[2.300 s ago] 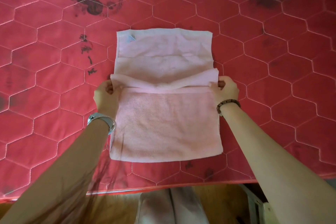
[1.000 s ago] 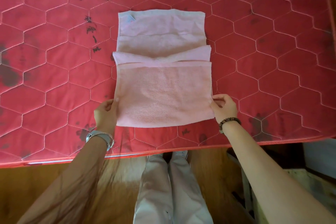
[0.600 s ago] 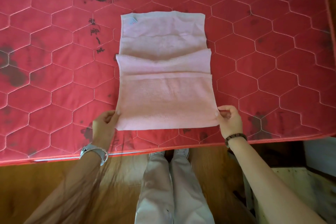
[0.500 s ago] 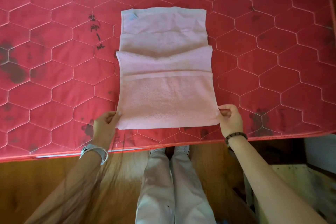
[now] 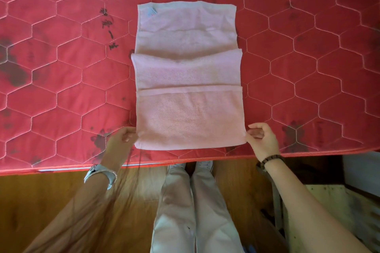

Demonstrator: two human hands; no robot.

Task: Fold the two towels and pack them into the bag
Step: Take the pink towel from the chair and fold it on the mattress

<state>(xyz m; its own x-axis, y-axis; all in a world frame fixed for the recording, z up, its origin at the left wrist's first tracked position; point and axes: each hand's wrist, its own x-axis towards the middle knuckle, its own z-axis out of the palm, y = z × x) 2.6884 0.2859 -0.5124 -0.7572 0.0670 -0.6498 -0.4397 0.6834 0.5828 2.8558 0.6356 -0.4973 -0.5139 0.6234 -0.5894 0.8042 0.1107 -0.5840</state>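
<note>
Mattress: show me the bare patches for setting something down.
Bare mattress lies left and right of the pink towel, plus a band beyond its far edge. Crowded: the near strip, where left hand and right hand pinch its corners.

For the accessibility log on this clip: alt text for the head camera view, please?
A person's left hand and right hand each hold a near corner of a partly folded pink towel lying flat on a stained red quilted mattress. Below the mattress edge, the person's trousered legs and a wooden floor show.
</note>
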